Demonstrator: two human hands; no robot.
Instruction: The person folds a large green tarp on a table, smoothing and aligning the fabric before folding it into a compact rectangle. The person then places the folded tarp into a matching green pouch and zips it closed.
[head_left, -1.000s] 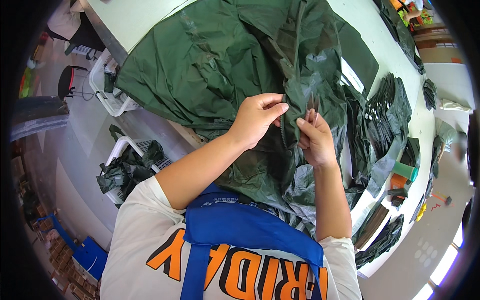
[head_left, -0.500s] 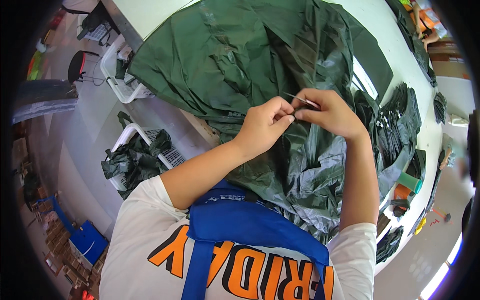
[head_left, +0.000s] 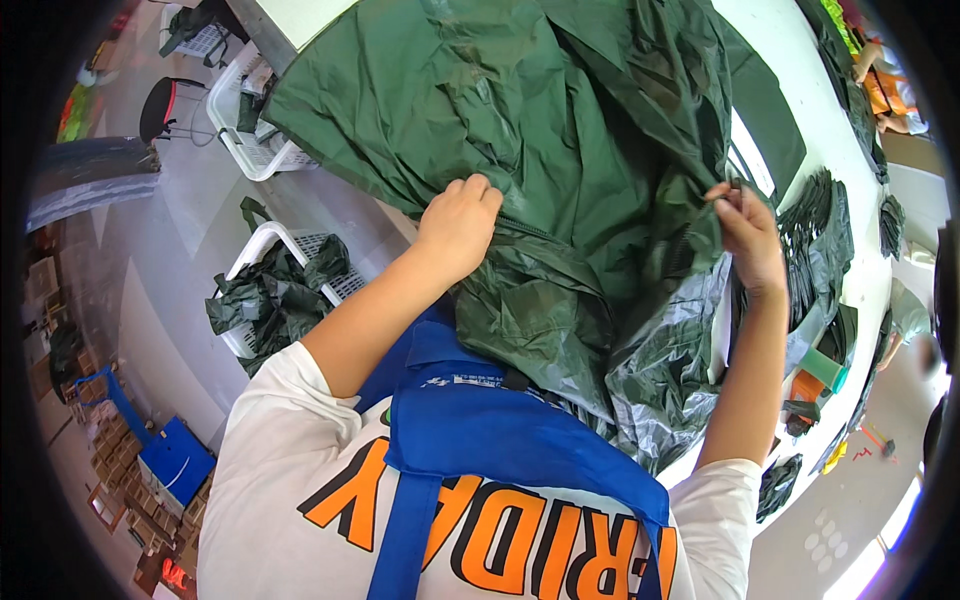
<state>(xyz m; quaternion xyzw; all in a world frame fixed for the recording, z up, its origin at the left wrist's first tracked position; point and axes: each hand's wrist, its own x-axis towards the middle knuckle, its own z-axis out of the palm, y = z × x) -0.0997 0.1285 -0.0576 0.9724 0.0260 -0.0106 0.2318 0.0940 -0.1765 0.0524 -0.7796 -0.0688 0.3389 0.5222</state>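
Green cloth (head_left: 540, 130): one large crumpled piece, lay across the counter (head_left: 775, 45). Zip (head_left: 525, 229): ran just beside the left hand (head_left: 460, 225), whose fingers gripped the cloth. Right hand (head_left: 748, 235): stood at the cloth's right side, fingers bent near a small dark thing (head_left: 737, 190); their grip could not be told. White basket (head_left: 348, 284): held dark scraps (head_left: 275, 300).

Green garment (head_left: 560, 120), thin, wrinkled, spread on the table (head_left: 300, 18), glossy in its lower folds, dark zip (head_left: 522, 228) slanting, small blurred tool (head_left: 737, 190) in the right hand (head_left: 748, 235)
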